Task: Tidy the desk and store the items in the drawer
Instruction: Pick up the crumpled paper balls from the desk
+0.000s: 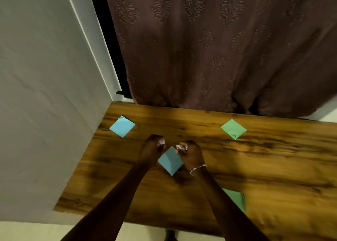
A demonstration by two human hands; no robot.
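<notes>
1. Four paper squares were seen on the desk (273, 167): a middle blue square (170, 161), a far blue square (122, 126) at about 10 o'clock from it, a far green square (234, 129) at about 2 o'clock, and a near green square (237, 198) at about 4 o'clock, partly covered by the right forearm.
2. The middle blue square was flanked by both hands. It was turned cornerwise, with corners at 12 and 6 o'clock; being square, it offered no long axis. A crease seemed to run down it, and whether it lay flat or was lifted off the wood could not be told.
3. The left hand (152, 147) was held at 10 o'clock of that square with its fingers curled inward and the tips just beside the far-left edge. Contact could not be confirmed through the blur.
4. The right hand (190, 153), with a bracelet (197, 168) at the wrist, was held at 2 o'clock of the square with its fingers curled too and the tips at the far corner. A pinch was suggested, but it could not be told for certain.
5. The right hand was judged slightly nearer the paper, so the pickup was expected to turn on that far corner. Three squares were judged still to be gathered: the far blue one nearer the left hand, both green ones nearer the right.
6. No drawer or other container was shown, so nothing could be said of its contents. Only a curtain (218, 49) at 12 o'clock and a wall (45, 94) at 9 o'clock were seen around the desk.
</notes>
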